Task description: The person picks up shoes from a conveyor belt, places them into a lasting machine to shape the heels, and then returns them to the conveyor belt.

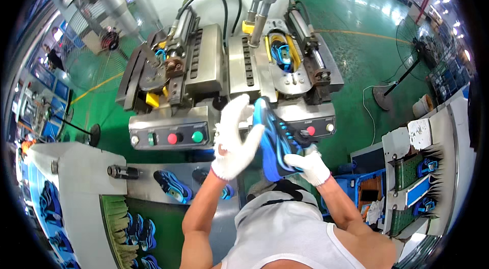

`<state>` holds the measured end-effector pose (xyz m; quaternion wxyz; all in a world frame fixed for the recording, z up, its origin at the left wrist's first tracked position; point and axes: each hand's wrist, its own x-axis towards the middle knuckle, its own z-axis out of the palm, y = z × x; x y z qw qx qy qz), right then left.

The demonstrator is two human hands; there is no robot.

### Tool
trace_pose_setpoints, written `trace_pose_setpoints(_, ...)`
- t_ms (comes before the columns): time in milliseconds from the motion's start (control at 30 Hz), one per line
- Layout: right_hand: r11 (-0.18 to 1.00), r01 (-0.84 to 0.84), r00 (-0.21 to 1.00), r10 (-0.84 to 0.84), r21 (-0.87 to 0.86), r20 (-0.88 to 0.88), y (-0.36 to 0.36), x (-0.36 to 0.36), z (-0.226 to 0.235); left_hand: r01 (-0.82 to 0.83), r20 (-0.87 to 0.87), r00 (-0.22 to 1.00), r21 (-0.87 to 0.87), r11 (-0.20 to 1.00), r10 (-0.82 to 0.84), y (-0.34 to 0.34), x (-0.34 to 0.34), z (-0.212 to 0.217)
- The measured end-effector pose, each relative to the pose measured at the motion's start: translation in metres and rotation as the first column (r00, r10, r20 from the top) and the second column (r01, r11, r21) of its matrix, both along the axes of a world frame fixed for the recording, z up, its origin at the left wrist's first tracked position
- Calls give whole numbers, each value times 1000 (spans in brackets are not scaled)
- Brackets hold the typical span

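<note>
A blue and black sports shoe (275,141) is held up in front of my chest, toe pointing away from me. My right hand (310,165), in a white knit glove, grips it by the heel end. On the shoe's left side my left hand (234,139), also gloved, has its fingers stretched out and its thumb against or just in front of the shoe's edge. Beyond them stands a two-station metal shoe press (204,65). Another blue shoe (281,55) sits in its right station between yellow pads, and some blue shows in the left station.
The press's control panel (173,136) carries red and green buttons. Finished-looking shoes (173,186) lie on a metal shelf at left, beside a conveyor (114,228) with more shoes. At right are a green rack (407,172) with shoes, a blue crate (351,187) and a standing fan (420,47).
</note>
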<state>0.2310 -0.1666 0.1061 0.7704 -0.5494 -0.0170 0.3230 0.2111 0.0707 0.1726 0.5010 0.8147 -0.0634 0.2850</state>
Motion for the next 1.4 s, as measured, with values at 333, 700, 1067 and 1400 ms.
trace_pose_setpoints(333,673,653,757,-593,-348,275,-158,-43,-58,-254,-587,781,11,967,212,-70,394,-130)
trace_pose_setpoints(700,650,667,724,-452,-364,520,-153,11,-66,-362,-638,738,-97,927,221,-19,433,-128)
trace_pose_setpoints(1067,940,223,921,-116,-259,373,39,385,-25,-222,-476,878,-306,926,53,19,36,-27)
trace_pose_setpoints(1400,807,25,944,176,-590,280,96,484,-71,-817,-689,-441,573,59,575,-32,-299,-133)
